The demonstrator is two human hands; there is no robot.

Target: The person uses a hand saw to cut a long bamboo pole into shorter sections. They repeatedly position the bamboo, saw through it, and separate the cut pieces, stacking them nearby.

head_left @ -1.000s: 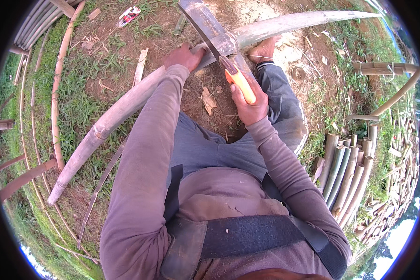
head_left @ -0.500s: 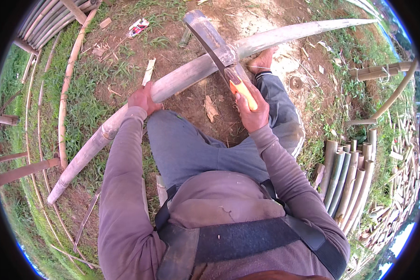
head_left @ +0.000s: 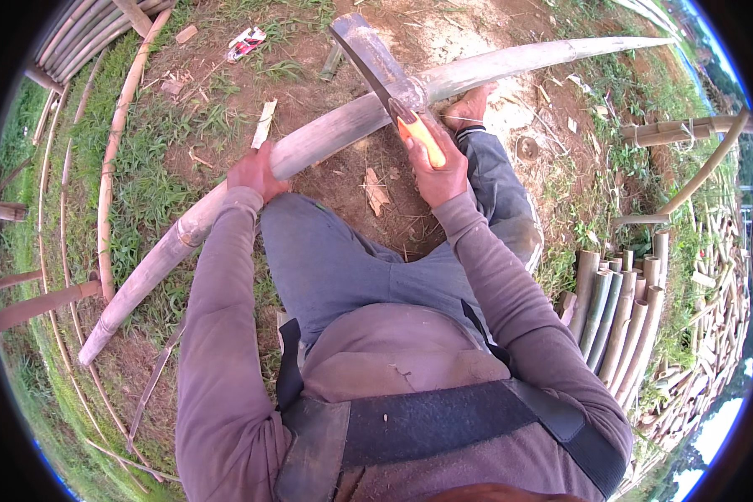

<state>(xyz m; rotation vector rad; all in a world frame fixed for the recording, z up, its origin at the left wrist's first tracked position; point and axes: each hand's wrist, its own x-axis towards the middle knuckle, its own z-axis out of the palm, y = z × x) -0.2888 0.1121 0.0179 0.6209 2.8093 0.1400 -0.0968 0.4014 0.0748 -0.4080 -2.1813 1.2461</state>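
Note:
A long pale bamboo pole (head_left: 326,138) lies slantwise in front of me, from the lower left across to the upper right. My left hand (head_left: 258,173) is closed round it left of the middle, near my bent knee. In my right hand (head_left: 439,170) is the orange handle of a broad-bladed machete (head_left: 381,63), fingers wrapped round the grip. Its wide, worn metal blade points up and left over the pole; whether it touches the pole I cannot tell. A bare foot (head_left: 468,107) of mine rests just below the pole, right of the blade.
Cut bamboo lengths (head_left: 619,314) stand bundled at the right, with a heap of split pieces (head_left: 719,335) beyond. A bamboo rail (head_left: 113,167) runs along the left side. More poles (head_left: 92,38) are stacked at the upper left. Wood chips (head_left: 376,192) litter the bare soil and grass.
My right hand and the machete handle have shifted slightly up and left, tilting the blade a little. My left hand keeps its hold on the bamboo pole.

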